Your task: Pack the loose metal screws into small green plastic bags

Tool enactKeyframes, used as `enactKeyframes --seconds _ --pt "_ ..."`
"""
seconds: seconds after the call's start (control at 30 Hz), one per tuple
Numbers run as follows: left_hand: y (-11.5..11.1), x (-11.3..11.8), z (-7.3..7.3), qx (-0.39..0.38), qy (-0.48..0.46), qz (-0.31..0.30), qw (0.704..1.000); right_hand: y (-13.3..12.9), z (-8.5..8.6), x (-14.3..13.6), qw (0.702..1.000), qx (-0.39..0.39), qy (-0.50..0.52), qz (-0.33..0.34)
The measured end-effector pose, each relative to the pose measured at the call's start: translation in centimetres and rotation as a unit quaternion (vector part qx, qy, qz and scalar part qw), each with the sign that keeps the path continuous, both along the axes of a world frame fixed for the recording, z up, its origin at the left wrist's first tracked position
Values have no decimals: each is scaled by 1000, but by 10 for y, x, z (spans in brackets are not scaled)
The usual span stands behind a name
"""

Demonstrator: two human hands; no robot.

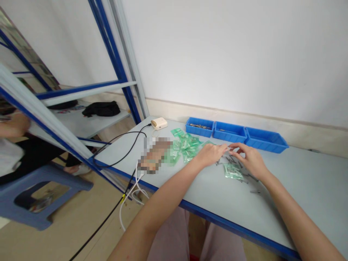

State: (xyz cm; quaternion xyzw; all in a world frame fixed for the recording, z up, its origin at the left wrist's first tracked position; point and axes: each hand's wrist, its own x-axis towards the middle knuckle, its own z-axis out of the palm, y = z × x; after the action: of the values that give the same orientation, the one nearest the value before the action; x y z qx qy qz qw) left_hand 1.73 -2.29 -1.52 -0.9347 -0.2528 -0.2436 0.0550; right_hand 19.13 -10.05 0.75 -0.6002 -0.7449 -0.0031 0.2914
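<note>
My left hand [212, 154] is closed, its fingertips pressed together and pointing right. My right hand [250, 158] faces it with curled fingers, thumb and forefinger closing near the left fingertips. A small pale, see-through bit shows where the fingertips meet; I cannot make out what it is. Below the hands lies a green-tinted plastic packet [232, 171] with dark thin pieces in it. Loose thin dark metal pieces [255, 192], like pins or screws, are scattered around it, partly under my right hand. Left of my left hand spreads a pile of similar green packets [187, 146].
Three blue bins stand along the wall: the left bin [199, 126] holds thin metal pieces, beside a middle bin [230, 132] and right bin [266, 140]. A cream-coloured device [159, 123], cables and a pixelated object [154, 156] lie left. Beyond the frame, a person sits near a blue stool [40, 195].
</note>
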Motion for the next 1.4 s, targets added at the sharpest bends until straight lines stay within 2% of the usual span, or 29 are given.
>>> enactKeyframes --seconds 0.2,0.43,0.67,0.93,1.1,1.2,1.4 --pt "-3 0 3 -13 2 -8 1000 1 -3 2 996 67 -58 6" --pt "-8 -3 12 -56 0 -7 998 -1 1 -2 1000 -23 18 10" --pt "-10 -3 15 -91 -16 -9 996 -2 3 -4 999 15 46 -14" --pt "-10 -2 14 -88 -34 -10 996 -1 3 -5 996 -34 81 8" --pt "-11 -2 14 -94 -43 -5 995 1 -3 -5 996 -6 94 -7" --pt "-12 -3 16 -100 -40 -4 994 1 0 -4 995 -11 101 -17" --pt "-10 -4 16 -88 -34 -21 995 -2 9 -3 992 -39 119 15"
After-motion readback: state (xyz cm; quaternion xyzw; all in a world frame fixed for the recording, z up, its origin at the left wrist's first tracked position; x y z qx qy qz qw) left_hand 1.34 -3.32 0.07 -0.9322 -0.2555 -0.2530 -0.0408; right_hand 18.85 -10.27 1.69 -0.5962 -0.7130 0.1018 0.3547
